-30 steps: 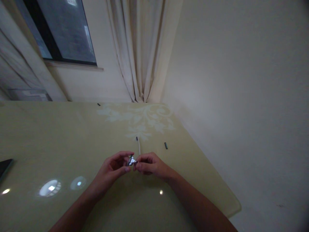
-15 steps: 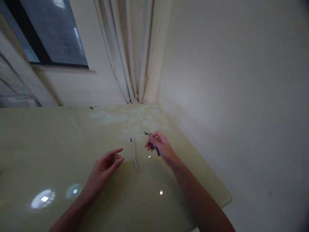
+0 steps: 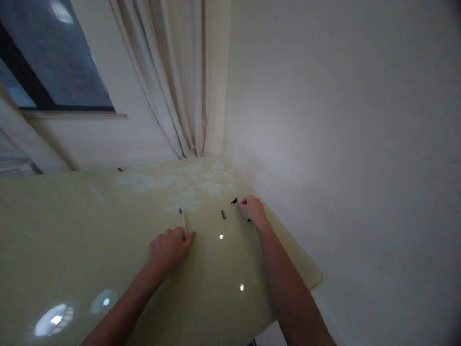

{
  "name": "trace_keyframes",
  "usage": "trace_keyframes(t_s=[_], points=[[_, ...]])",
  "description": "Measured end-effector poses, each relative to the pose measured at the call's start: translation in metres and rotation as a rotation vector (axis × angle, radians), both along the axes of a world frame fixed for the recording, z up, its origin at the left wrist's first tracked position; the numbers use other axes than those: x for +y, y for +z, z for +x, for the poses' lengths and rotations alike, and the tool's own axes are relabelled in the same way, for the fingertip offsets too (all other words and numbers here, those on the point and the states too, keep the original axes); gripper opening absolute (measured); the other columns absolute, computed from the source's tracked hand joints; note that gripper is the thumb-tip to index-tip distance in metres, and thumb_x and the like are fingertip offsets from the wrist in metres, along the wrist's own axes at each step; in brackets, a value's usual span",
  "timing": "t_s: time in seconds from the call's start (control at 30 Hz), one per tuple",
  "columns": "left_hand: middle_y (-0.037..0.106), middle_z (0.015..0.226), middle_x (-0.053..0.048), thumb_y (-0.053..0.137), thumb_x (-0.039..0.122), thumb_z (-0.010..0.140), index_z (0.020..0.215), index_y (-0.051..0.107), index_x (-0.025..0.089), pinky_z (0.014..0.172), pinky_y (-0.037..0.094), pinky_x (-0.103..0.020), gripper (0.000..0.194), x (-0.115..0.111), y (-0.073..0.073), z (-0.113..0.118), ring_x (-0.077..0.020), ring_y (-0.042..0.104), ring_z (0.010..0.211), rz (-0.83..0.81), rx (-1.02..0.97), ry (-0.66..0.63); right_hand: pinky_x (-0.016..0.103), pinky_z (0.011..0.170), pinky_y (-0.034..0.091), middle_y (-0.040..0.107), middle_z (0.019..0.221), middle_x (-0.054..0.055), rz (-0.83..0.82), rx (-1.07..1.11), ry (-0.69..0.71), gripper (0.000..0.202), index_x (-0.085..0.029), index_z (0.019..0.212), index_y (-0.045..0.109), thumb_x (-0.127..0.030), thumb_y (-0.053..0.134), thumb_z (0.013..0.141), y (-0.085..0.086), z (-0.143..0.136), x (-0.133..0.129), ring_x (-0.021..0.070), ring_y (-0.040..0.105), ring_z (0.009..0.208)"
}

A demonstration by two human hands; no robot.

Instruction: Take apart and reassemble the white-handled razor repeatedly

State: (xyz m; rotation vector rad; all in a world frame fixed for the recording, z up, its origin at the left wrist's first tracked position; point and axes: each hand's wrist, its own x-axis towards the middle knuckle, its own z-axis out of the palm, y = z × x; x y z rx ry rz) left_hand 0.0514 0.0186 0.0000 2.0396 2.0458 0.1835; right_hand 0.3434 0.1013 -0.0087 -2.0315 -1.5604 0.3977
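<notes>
As the right hand (image 3: 252,210) pinches a razor (image 3: 235,200) near the table's (image 3: 212,293) right edge, the left hand (image 3: 168,246) covers a toothbrush (image 3: 183,221) handle, its grip impossible to tell; 1 small dark piece (image 3: 223,214) lies between the 2 hands.

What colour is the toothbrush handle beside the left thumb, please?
The toothbrush handle looks white, best seen in the head view.

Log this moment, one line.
left hand: at toothbrush | right hand: holding dark razor-like tool | between: small dark piece on table
</notes>
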Motion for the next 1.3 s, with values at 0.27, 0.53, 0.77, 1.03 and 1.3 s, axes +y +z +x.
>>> trace_keyframes(t_s=[0.27,0.53,0.77,1.03,1.3], points=[[0.074,0.079,-0.010,0.039,0.047,0.103,0.080,0.069,0.021,0.062,0.032,-0.030,0.046,0.007,0.016,0.047,-0.0232,0.067,0.070,0.140,-0.128,-0.095,0.028,0.057,0.033,0.063,0.065,0.006,0.235,0.147,0.103,0.052,-0.019,0.065,0.065,-0.062,0.063,0.094,0.021,-0.030,-0.012,0.0164,0.055,0.062],[0.076,0.090,-0.008,0.044,0.048,0.104,0.093,0.075,0.020,0.074,0.041,-0.031,0.043,0.037,0.019,0.082,-0.0217,0.068,0.083,0.226,-0.332,-0.311,0.026,0.055,0.035,0.053,0.057,0.000,0.237,0.616,0.428,0.061,-0.020,0.061,0.056,-0.070,0.051,0.095,0.014,-0.051,-0.007,0.0131,0.048,0.055],[0.070,0.125,-0.012,0.077,0.039,0.084,0.117,0.077,0.024,0.096,0.045,-0.042,0.036,0.071,-0.016,0.083,-0.0332,0.063,0.118,0.177,-0.310,-0.317,0.025,0.046,0.025,0.034,0.048,-0.007,0.278,0.876,0.172,0.061,-0.023,0.062,0.047,-0.079,0.053,0.086,0.002,-0.047,0.005,0.0102,0.032,0.044],[0.071,0.110,-0.012,0.058,0.029,0.094,0.110,0.075,0.016,0.085,0.051,-0.033,0.026,0.058,-0.022,0.049,-0.0220,0.069,0.091,0.170,-0.409,-0.436,0.024,0.048,0.029,0.043,0.052,-0.006,0.221,0.839,0.349,0.055,-0.020,0.071,0.059,-0.071,0.054,0.092,-0.003,-0.062,-0.003,0.0102,0.038,0.047],[0.077,0.090,-0.007,0.063,0.031,0.081,0.100,0.077,0.020,0.073,0.053,-0.033,0.025,0.011,-0.017,-0.021,-0.0217,0.069,0.075,0.092,-0.659,-0.298,0.023,0.053,0.030,0.043,0.055,-0.006,0.020,0.781,0.438,0.045,-0.017,0.073,0.066,-0.052,0.056,0.099,-0.007,-0.100,-0.025,0.0100,0.038,0.051]])
